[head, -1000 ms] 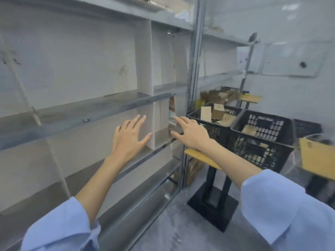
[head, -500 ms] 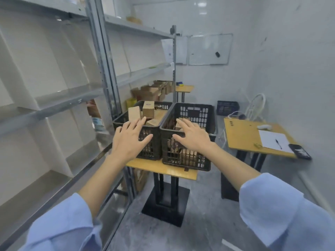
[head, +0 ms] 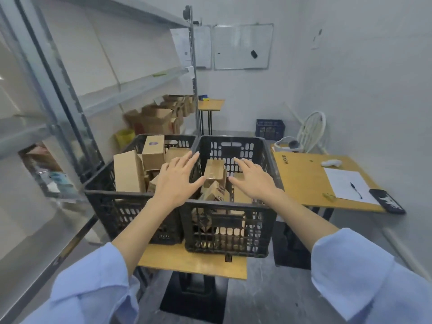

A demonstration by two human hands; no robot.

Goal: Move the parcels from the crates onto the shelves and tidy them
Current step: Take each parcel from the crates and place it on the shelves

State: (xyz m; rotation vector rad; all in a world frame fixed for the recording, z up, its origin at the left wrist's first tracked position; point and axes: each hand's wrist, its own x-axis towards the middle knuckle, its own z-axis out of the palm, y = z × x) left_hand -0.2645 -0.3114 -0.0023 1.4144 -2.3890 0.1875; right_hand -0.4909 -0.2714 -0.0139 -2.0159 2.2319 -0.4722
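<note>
Head view, and the main hazard I judge is a lopsided two-handed catch. The upright parcel point(head: 214, 170) stands tilted on a loose heap in the right crate point(head: 224, 220). If one palm arrives before the other, it could tip off the printed parcel point(head: 214, 191) beneath it and slide down among the rest. A second hazard lies just left of the left fingers, where the tall parcel point(head: 127, 171) in the left crate point(head: 117, 195) rises above the rim. A careless sweep toward the shelves point(head: 131, 94), well off to the left of those fingers, could knock it over. Both crates stand close to the front edge of the small table point(head: 194, 263), so a hard tug might drag them. The left hand point(head: 176, 181) hovers palm-down over the crates' shared wall, and the right hand point(head: 253, 181) hovers palm-down over the right crate. All fingers are straight, spread and released, holding nothing. The upright parcel lies between the left thumb and the right fingertips point(head: 237, 160), slightly below them and apparently untouched.
</note>
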